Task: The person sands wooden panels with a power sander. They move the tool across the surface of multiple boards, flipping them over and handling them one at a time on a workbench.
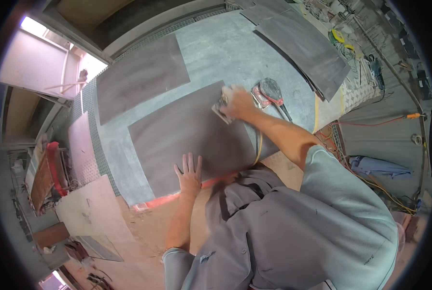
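Observation:
A dark grey-brown rectangular panel [187, 140] lies on the table directly before me. My left hand [190, 175] rests flat on its near edge, fingers spread. At the panel's far right corner my right hand [238, 102] is closed over a small palm sander [221, 112]. The sander's flat base is on or just above the panel; most of its body is hidden under my fingers. A yellowish hose [260, 145] runs near my right forearm toward my waist. Just right of that hand lies another dusty power tool [271, 91] with a round head and red parts.
A second dark panel [143, 75] lies farther left on the grey-blue table covering [216, 43]. Overlapping dark sheets [305, 48] occupy the far right. Tools and cables crowd the right side, with an orange cord [375, 123] there. Red tape [153, 203] edges the table's near side.

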The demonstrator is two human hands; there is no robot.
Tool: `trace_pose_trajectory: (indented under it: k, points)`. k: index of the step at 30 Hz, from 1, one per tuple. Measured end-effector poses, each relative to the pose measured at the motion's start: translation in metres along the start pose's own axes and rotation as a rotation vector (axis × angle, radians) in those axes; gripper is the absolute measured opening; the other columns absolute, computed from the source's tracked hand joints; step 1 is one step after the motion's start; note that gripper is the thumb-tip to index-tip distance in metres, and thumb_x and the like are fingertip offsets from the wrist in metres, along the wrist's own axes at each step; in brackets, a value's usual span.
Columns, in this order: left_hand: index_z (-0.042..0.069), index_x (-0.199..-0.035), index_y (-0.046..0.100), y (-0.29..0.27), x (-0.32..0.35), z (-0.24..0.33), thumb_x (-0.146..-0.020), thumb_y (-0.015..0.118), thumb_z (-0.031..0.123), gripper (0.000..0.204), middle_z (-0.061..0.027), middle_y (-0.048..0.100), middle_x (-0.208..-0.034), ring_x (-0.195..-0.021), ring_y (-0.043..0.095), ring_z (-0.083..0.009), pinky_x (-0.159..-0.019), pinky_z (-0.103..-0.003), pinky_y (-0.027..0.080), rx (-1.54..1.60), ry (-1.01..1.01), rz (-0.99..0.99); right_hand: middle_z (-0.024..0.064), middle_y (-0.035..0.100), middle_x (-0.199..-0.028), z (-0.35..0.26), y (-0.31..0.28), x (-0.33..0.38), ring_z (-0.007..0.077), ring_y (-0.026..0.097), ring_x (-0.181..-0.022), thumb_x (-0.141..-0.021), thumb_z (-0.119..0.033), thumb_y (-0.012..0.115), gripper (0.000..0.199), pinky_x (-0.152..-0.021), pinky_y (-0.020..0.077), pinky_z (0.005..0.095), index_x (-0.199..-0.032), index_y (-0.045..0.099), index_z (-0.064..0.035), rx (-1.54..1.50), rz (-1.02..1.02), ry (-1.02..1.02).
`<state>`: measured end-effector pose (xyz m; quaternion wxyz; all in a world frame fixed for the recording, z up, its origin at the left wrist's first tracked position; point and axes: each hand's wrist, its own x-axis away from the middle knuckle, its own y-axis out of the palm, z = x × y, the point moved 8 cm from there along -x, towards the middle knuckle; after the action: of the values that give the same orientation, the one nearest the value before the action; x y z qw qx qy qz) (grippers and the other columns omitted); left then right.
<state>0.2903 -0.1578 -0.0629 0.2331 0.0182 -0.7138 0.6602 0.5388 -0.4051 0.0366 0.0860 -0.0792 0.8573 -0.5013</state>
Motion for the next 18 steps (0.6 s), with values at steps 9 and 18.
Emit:
trace_pose_trajectory:
  k: [9,18]
  points:
    - [0.02,-0.177,0.025,0.005,-0.008,0.011,-0.102,0.061,0.021,0.084,-0.0205,0.014,-0.184,-0.17,0.012,-0.0456,-0.121,-0.087,0.017,-0.052,-0.087,-0.125,0.0201,0.069,-0.117,0.032,-0.042,0.151,0.0431,0.068,-0.108,-0.075,-0.017,0.085,0.047,-0.091,0.059,0.051,-0.118,0.067,-0.0052,-0.283,0.099,-0.129]
    - [0.02,-0.168,0.046,-0.107,0.044,-0.021,-0.095,0.071,0.021,0.077,-0.0176,0.044,-0.173,-0.157,0.044,-0.0452,-0.121,-0.068,0.041,0.025,-0.163,0.1,0.0203,0.07,-0.111,0.112,-0.089,0.187,0.0408,0.071,-0.104,-0.076,-0.007,0.082,0.045,-0.091,0.0569,0.046,-0.119,0.068,-0.0023,-0.359,0.443,0.235]
